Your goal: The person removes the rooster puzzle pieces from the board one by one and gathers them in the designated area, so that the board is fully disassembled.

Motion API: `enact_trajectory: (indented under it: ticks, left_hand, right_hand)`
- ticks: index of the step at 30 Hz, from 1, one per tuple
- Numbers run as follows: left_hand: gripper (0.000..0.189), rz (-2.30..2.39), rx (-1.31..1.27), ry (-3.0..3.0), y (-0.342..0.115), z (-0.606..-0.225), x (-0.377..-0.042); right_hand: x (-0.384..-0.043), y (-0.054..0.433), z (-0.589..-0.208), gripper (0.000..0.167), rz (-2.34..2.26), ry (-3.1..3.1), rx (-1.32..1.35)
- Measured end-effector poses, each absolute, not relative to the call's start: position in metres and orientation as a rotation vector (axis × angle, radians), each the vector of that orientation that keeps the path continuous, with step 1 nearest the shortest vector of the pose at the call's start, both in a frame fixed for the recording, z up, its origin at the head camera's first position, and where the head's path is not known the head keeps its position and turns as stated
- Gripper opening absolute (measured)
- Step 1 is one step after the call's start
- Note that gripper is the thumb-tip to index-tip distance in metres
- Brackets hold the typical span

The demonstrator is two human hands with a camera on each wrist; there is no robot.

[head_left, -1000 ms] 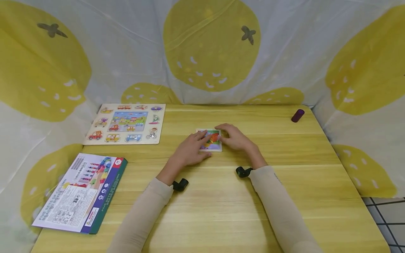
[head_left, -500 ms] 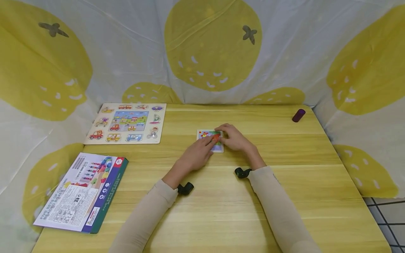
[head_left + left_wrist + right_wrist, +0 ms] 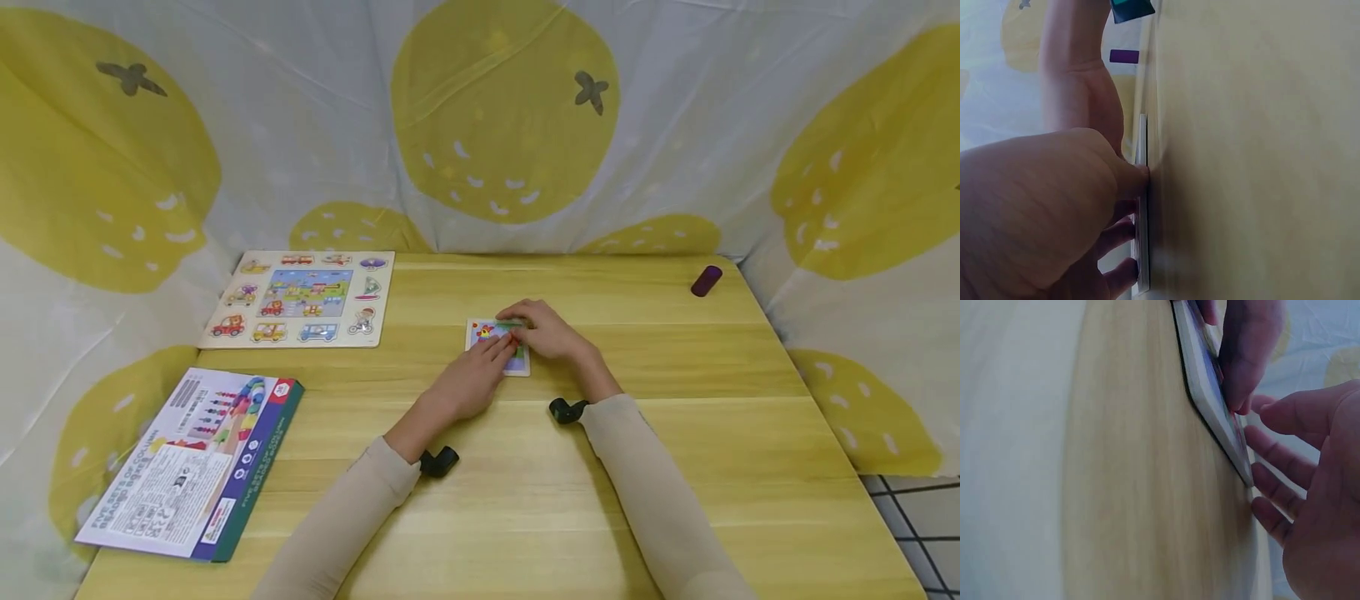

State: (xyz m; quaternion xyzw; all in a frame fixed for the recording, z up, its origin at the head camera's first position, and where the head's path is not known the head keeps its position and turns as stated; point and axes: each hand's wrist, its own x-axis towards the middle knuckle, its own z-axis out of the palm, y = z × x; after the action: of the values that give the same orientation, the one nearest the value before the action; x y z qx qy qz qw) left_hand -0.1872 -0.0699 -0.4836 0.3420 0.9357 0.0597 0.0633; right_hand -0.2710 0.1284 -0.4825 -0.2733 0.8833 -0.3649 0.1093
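Observation:
A small square picture puzzle (image 3: 514, 367) with a white border and a bright printed picture lies flat on the table, partly hidden under both hands. My left hand (image 3: 468, 379) reaches over it, extended fingers touching its face; in the left wrist view the thumb is at the board's edge (image 3: 1142, 231). At the right side is my right hand (image 3: 551, 337), with its fingertips along the board's edge (image 3: 1235, 453) and its thumb held over the face, close to the left fingers (image 3: 1241, 369). Hands and fingers cover the picture's middle.
A larger wooden vehicle puzzle board (image 3: 386, 312) lies at the back left. In front of it is a flat beaded-toy box (image 3: 187, 467). A dark purple cylinder (image 3: 707, 281) lies at the back right. Fruit-print curtains (image 3: 502, 108) surround the wooden table (image 3: 510, 500).
My left hand has moved right across the picture, uncovering its left part, and its fingers are now close to the right thumb. The right hand has stayed at the board's right side.

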Motion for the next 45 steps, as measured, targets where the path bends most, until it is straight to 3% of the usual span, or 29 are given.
enact_trajectory:
  ticks: [13, 21, 31, 45]
  left_hand:
    - [0.055, 0.133, 1.059, 2.808, -0.065, -0.475, -0.172]
    - [0.053, 0.065, 1.114, 2.797, -0.066, -0.476, -0.170]
    - [0.051, 0.084, 1.157, 2.819, -0.069, -0.476, -0.170]
    - [0.050, 0.174, 1.161, 2.818, -0.074, -0.477, -0.171]
  right_hand:
    - [-0.282, 0.110, -0.484, 0.030, -1.177, 2.420, -0.805]
    - [-0.286, 0.099, -0.484, 0.028, -1.102, 2.385, -0.975]
    - [-0.287, 0.090, -0.485, 0.038, -0.883, 2.492, -0.982]
    - [-0.287, 0.073, -0.484, 0.038, -0.752, 2.565, -0.994]
